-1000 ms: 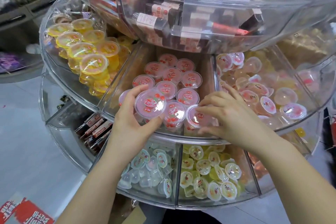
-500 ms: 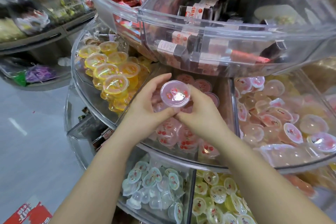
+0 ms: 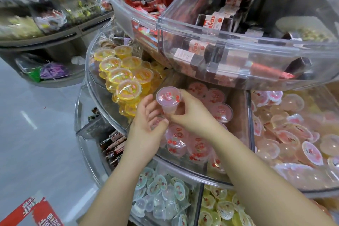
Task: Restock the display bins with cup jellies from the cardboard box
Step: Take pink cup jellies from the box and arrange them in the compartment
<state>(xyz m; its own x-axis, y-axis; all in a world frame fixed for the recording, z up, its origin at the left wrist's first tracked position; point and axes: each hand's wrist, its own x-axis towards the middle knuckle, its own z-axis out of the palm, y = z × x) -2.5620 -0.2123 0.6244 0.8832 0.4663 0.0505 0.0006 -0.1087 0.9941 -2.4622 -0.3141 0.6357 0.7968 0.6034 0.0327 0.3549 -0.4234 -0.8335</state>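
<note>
I see a tiered round display stand (image 3: 102, 115) of clear moulded plastic, its curved walls glossy and split by radial dividers into wedge bins. I take the middle-tier pink jelly bin (image 3: 236, 115) as the landmark.

Above that bin, the top-tier tub (image 3: 201, 29) overhangs it and holds red foil packets and dark rectangular bars with white labels. To the left of the bin, a neighbouring wedge carries yellow jelly cups (image 3: 126, 79), round, translucent and stacked upright in rows. To the right of the bin, a wedge holds small pale dome-shaped jellies (image 3: 293, 134) heaped loosely, their seals facing all ways. Below the bin, lower wedges hold small clear-blue jellies (image 3: 157, 198) and small yellow ones (image 3: 220, 205).

Inside the bin, pink cups (image 3: 222, 112) stand and lean in rows, each with a flat film lid printed with red cherries.

The held cup jelly (image 3: 168, 100) sits above the bin's left front corner, upright. It is a tapered, translucent plastic cup of pale pink gel with a wide round rim and a glossy pink lid with red cherry marks.

My right hand (image 3: 190, 115) pinches the cup body between thumb and curled fingers. My left hand (image 3: 146, 124) lies just beside the cup, fingers relaxed and spread, the thumb tip near the cup's base; I cannot tell whether it touches.
</note>
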